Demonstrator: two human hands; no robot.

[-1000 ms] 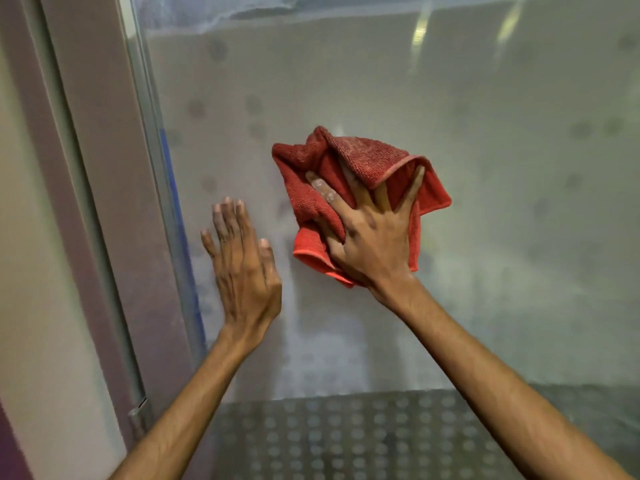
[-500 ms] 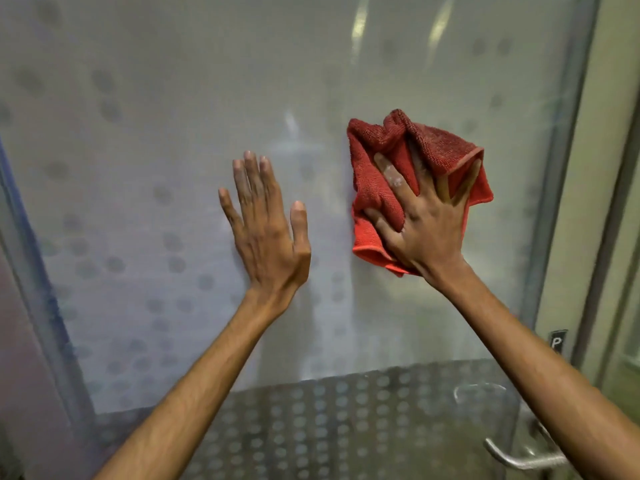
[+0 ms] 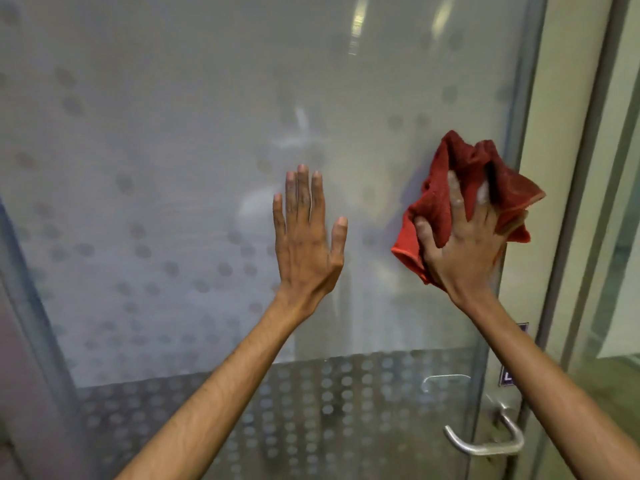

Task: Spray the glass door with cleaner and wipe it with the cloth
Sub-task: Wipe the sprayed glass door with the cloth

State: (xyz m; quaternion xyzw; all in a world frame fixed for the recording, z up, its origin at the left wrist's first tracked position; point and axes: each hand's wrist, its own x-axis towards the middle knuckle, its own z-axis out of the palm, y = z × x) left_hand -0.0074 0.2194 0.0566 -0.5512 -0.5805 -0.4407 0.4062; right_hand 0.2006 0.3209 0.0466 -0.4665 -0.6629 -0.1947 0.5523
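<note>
Since the earlier frames, right hand point(image 3: 464, 251) and cloth point(image 3: 460, 157) had travelled rightward across the door point(image 3: 173, 133), from near its left edge to just beside its right edge. The left hand point(image 3: 304, 244) had kept flat on the glass throughout and now lay near mid-pane, well apart from the cloth.

Right hand: fingers point(image 3: 453, 199) spread apart and pressed onto the red cloth, pinning it against the glass. Folds of the cloth bunched up between the fingers and partly covered them, and the thumb lay on the cloth's left side. The cloth was crumpled, with its upper part standing above the fingertips and one corner pointing right toward the frame point(image 3: 568, 202).

Left hand: palm against the pane, fingers straight, close together and pointing up, thumb held out to the right; it held nothing.

Door: frosted glass with rows of pale dots, and a denser dotted band point(image 3: 311, 410) across its lower part. A metal lever handle point(image 3: 485, 445) sat at the lower right, below the right forearm. A small dark sign point(image 3: 507, 375) showed just beside that forearm, its lettering too blurred to read.
</note>
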